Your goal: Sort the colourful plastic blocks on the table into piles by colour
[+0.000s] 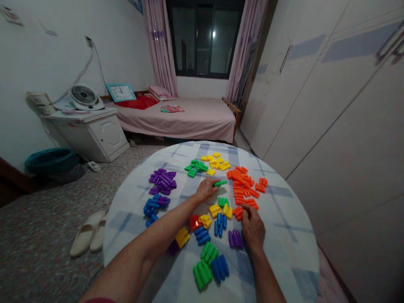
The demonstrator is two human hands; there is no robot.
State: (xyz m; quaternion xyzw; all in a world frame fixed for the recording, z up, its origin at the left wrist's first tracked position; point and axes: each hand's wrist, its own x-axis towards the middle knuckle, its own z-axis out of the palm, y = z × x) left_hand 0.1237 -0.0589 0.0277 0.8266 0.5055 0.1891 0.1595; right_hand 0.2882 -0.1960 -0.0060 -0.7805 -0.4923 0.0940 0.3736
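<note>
My left hand [206, 189] reaches over the middle of the table, its fingers closed on a green plastic toy block [220, 183] seen edge-on. My right hand [254, 227] is at the near end of the orange blocks [241, 183], with curled fingers at an orange block [237, 213]; the fingertips are partly hidden. Between the hands lie yellow blocks [215, 210], a blue block [220, 224] and a green block [223, 202]. A purple block [235, 239] sits just left of my right wrist. Nearer me are green blocks [202, 274] and a blue block [220, 268].
On the round table's checked cloth [284, 252] are piles of purple blocks [162, 181], blue blocks [151, 206], green blocks [196, 167] and yellow blocks [217, 162]. My left forearm partly covers a yellow block [182, 237]. Beyond stands a bed [195, 118]; a wardrobe [331, 105] lines the right.
</note>
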